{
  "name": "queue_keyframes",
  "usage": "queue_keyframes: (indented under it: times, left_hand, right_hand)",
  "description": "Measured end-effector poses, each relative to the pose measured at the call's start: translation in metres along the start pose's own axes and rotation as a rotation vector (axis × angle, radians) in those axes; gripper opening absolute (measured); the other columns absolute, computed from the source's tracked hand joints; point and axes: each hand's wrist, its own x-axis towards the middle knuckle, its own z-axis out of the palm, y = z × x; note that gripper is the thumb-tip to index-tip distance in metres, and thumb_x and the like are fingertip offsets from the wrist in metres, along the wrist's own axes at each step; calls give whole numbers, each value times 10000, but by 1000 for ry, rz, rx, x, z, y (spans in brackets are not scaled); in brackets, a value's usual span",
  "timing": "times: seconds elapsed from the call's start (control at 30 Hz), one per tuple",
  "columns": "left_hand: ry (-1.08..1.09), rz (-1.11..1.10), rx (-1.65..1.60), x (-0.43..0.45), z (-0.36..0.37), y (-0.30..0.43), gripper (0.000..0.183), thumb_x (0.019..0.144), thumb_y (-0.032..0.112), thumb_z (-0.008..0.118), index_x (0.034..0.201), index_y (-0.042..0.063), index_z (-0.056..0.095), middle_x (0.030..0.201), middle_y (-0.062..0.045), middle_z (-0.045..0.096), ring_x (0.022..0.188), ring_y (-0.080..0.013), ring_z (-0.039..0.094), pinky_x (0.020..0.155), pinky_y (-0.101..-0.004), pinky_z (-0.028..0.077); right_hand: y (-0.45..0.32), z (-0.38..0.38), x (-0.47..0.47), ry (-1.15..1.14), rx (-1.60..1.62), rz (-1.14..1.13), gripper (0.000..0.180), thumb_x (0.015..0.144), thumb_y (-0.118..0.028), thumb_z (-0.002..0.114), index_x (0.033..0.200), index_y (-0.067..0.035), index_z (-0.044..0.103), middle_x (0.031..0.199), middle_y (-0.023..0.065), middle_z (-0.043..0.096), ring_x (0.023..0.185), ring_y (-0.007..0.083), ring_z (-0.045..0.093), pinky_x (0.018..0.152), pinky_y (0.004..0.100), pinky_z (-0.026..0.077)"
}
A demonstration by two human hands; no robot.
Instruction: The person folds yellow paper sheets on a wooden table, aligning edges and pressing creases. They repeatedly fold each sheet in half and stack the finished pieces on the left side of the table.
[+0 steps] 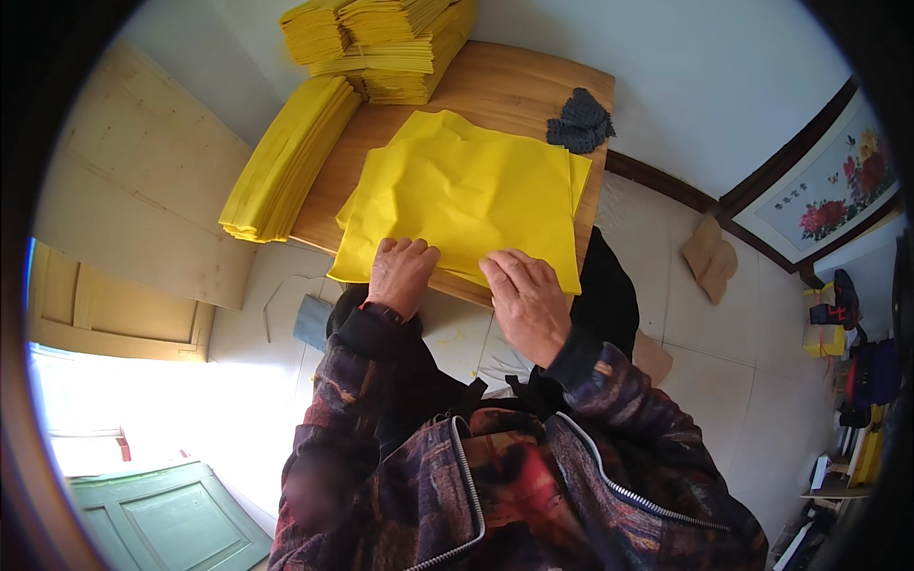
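A crinkled yellow sheet [464,185], paper or thin cloth, lies over other yellow sheets [582,175] at the front of a wooden table [528,71]. At the sheet's near edge, left of centre, my left hand [403,277] grips it with curled fingers. Farther right along that edge, the fingers of my right hand [527,303] are bent together on the sheet, the thumb hidden. Between both hands the edge bows back and bares a strip of the tabletop. The sheet's near corners hang past the table edge.
A folded yellow stack [289,160] lies along the table's left side. Tied yellow bundles [389,53] are piled at the back. A dark grey cloth [582,121] rests at the right. Brown scraps [709,258] lie on the tiled floor below a framed flower picture [828,185].
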Motion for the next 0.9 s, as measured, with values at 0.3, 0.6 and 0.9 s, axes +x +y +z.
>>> queue_keyframes:
  times: [0.3, 0.6, 0.9]
  left_hand:
    - [186, -79, -30, -28, 3, -22, 96, 728, 54, 550, 791, 118, 582, 792, -22, 565, 884, -234, 570, 856, -376, 391]
    - [-230, -317, 81, -43, -17, -61, 232, 765, 24, 516, 932, 116, 649, 944, -30, 628, 1006, -257, 562, 1004, -495, 311]
    - [-129, -55, -14, -18, -8, 8, 494, 754, 133, 650, 1222, 126, 492, 1138, -76, 575, 1146, -274, 504, 1016, -504, 316]
  right_hand:
    - [27, 38, 11, -215, -98, -19, 47, 797, -84, 537, 827, -69, 569, 817, 87, 593, 797, 270, 589, 709, 388, 435]
    - [39, 22, 26, -496, 43, 97, 96, 798, -85, 512, 843, -27, 573, 837, 162, 642, 852, 346, 608, 724, 459, 451]
    - [62, 20, 58, -863, 242, 175, 201, 809, -105, 474, 918, 0, 605, 931, 243, 644, 905, 417, 608, 778, 477, 477]
